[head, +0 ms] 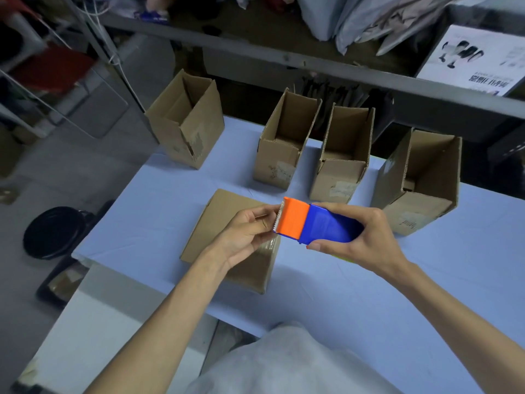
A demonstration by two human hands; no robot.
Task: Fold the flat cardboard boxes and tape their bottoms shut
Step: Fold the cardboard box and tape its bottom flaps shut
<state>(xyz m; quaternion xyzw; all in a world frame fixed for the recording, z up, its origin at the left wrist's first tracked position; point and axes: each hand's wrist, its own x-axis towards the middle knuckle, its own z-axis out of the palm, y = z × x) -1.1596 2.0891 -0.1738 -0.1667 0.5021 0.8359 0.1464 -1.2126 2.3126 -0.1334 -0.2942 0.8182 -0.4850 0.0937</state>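
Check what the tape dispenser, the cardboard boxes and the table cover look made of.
Tape dispenser: moulded plastic, smooth, slightly glossy; solid blue body, orange head.
Cardboard boxes: brown corrugated board, matte; wavy fluting shows at cut rims.
Table cover: probably cloth, pale blue, matte; fine creases, though thin sheet is possible.

Person seen from the head cam. Left forearm point(170, 308) and right forearm point(454, 302) are bare from wrist to frame edge. Left hand point(247, 231) and right hand point(366, 237) are bare too, with short, plain nails. Only clothing in view is a pale grey-white garment point(284, 365) at bottom centre: soft, crumpled, plain fabric over the torso. Cut can't be told.
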